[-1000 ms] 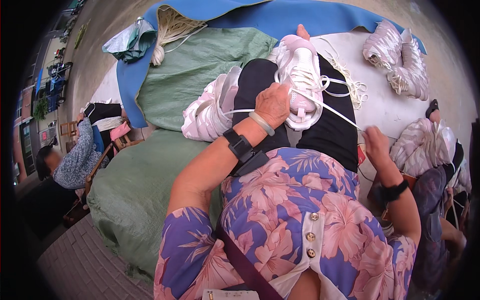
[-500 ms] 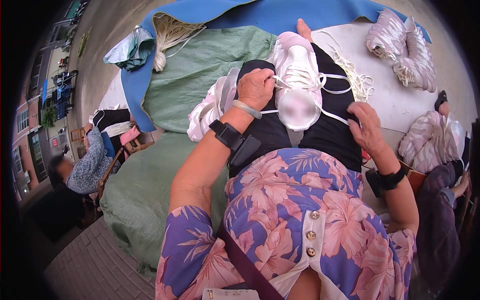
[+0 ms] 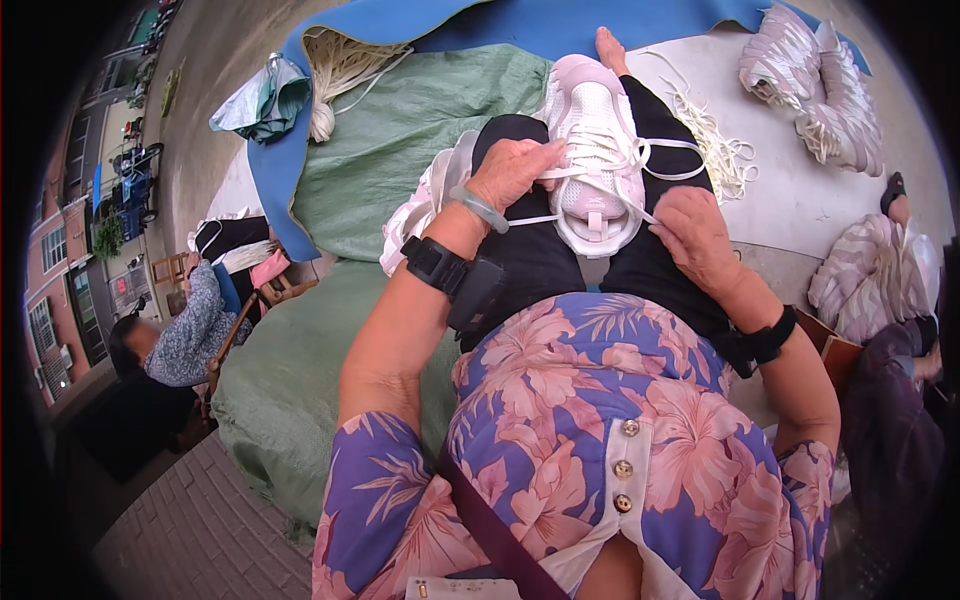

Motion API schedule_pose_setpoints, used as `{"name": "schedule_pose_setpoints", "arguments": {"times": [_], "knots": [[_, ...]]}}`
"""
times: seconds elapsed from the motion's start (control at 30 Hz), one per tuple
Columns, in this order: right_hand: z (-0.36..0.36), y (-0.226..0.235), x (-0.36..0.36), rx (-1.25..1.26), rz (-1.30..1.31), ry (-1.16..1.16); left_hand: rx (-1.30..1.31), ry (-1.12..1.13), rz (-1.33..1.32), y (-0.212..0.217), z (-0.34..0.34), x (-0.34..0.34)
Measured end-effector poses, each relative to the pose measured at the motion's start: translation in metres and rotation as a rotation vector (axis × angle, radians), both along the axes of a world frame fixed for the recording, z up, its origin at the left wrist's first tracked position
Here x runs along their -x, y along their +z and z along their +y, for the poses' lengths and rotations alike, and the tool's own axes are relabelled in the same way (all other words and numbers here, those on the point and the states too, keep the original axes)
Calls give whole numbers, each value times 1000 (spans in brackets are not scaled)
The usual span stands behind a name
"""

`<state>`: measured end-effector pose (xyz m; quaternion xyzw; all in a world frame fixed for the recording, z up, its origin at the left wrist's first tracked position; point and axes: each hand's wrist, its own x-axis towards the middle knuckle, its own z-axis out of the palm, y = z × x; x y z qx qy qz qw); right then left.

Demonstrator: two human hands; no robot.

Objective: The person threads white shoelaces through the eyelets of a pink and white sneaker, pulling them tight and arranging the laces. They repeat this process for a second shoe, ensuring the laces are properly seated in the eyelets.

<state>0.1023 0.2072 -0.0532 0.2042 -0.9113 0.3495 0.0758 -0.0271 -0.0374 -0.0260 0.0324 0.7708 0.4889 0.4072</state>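
A pale pink and white sneaker [image 3: 593,110] rests on my lap between my thighs, toe pointing away and heel toward me. White shoelace [image 3: 672,144] runs across its tongue and loops out to the right. At the left eyelet edge my left hand [image 3: 512,172] is closed in a pinch on the lace, its fingertips against the shoe. My right hand [image 3: 694,236] stays just right of the heel opening, thumb and finger pinching the lace drawn across the tongue. Another lace end trails out left below my left hand.
More pink and white shoes [image 3: 405,228] lie against my left thigh, beside green sacks [image 3: 330,350]. Bundled loose laces [image 3: 722,150] lie right of my leg. Stacked shoe pieces [image 3: 812,85] sit farther right. A seated person [image 3: 190,330] is at left, another at the right edge.
My right hand has moved left, from beside my right thigh to near the shoe, and now pinches the lace. My left hand has shifted slightly right along the eyelet edge.
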Motion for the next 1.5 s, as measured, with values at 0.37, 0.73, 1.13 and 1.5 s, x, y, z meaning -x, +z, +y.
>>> {"name": "schedule_pose_setpoints", "arguments": {"times": [0.37, 0.73, 1.13, 1.5], "knots": [[63, 23, -62, -211, 138, -53, 92, -1, 356, -23, -1, -7], [72, 25, -58, -294, -33, 213, 59, 86, 437, -26, -11, -20], [72, 24, -68, -243, -217, 205, 116, 32, 682, -21, -8, -27], [-50, 3, 36, -113, 81, -124, 228, -218, 1173, -22, 33, -37]]}}
